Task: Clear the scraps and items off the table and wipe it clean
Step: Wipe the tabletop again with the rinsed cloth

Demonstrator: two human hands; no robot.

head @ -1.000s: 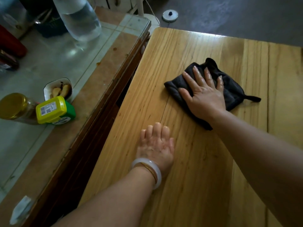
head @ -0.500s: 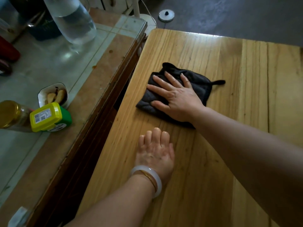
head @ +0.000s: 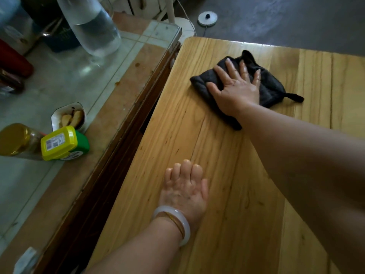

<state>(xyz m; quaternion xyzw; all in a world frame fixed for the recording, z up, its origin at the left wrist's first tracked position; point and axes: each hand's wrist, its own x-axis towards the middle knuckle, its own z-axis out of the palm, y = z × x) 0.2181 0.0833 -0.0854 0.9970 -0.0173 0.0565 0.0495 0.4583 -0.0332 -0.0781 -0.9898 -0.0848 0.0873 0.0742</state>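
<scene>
Right hand (head: 236, 91), fingers spread flat, pressing dark cloth (head: 272, 89) onto wooden table (head: 227, 204) to wipe; left hand (head: 184, 191), fingers straight, braced on the tabletop for support.

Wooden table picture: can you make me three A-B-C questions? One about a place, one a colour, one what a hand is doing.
1. Where is the cloth? A. On the floor. B. On the wooden table, under the right hand. C. In a bowl.
2. What colour is it? A. Yellow. B. White. C. Dark grey.
3. What is the left hand doing? A. Resting flat on the table. B. Gripping a bottle. C. Waving.
Answers: 1 B, the right hand presses it down; 2 C, nearly black; 3 A, it lies flat on bare wood.
</scene>
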